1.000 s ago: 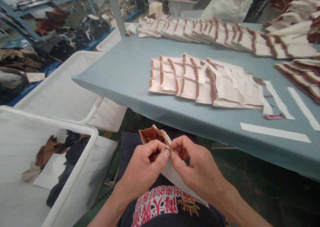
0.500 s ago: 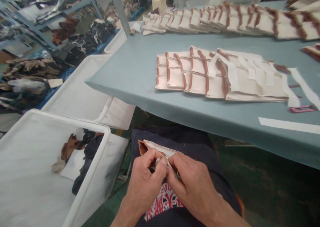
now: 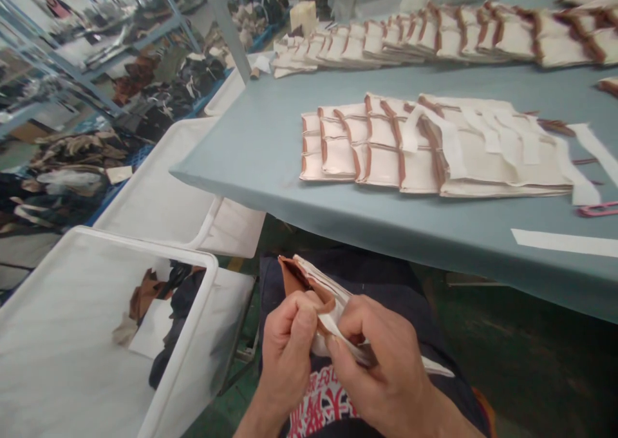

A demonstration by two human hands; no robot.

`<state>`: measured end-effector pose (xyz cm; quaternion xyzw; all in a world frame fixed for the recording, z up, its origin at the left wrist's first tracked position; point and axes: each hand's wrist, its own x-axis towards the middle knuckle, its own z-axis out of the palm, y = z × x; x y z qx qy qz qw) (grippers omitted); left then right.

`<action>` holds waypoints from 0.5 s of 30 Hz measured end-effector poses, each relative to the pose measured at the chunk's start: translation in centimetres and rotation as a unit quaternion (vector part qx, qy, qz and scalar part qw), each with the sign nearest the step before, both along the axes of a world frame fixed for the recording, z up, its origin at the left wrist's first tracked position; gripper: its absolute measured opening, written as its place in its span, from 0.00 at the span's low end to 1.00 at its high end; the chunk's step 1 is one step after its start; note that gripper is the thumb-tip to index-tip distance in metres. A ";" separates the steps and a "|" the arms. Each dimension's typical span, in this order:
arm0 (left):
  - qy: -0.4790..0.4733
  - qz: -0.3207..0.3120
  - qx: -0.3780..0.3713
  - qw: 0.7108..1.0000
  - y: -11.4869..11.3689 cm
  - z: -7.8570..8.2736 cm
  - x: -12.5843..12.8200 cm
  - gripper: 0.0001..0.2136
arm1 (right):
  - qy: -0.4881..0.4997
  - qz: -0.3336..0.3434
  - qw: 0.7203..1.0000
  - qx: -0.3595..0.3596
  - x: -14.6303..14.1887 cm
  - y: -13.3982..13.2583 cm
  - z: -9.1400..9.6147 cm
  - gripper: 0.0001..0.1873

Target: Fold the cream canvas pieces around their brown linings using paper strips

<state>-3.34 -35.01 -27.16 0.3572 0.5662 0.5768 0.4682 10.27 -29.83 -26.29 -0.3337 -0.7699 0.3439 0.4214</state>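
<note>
In my lap I hold a small cream piece with a brown leather edge [image 3: 309,277]. My left hand [image 3: 287,348] is closed, gripping its brown side between thumb and fingers. My right hand [image 3: 381,367] is closed too, pinching a white paper strip [image 3: 347,344] that runs off the piece toward the right. Both hands sit below the front edge of the blue-grey table [image 3: 251,142]. On the table lies a row of several overlapping cream pieces with brown trim [image 3: 386,148], some with white strips across them.
A longer row of similar pieces [image 3: 434,35] lines the table's far side. Loose white strips [image 3: 560,241] and a pink tool [image 3: 599,210] lie at the right. A white bin [image 3: 58,335] with fabric scraps stands at my left, another white bin [image 3: 159,187] behind it. Shelves of material fill the left background.
My hands stayed together low in my lap. The right hand has drawn the white strip away from the piece toward the right, and the piece's brown side now tilts up.
</note>
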 end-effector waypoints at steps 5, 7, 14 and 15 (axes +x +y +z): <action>0.158 -0.117 0.049 0.979 0.6 2.4 -1.7 0.14 | -0.030 0.020 0.995 0.094 0.9 0.8 0.1 0.12; 0.208 -0.141 0.050 0.967 0.7 2.8 -1.9 0.11 | -0.033 0.030 0.996 0.076 1.3 0.9 -0.1 0.12; 0.244 -0.174 0.045 0.953 1.0 3.2 -2.1 0.09 | 0.025 0.117 0.990 -0.072 2.7 4.4 0.8 0.08; 0.247 -0.181 0.041 0.951 1.1 3.2 -2.1 0.10 | 0.026 0.150 0.986 -0.067 2.7 5.1 1.1 0.08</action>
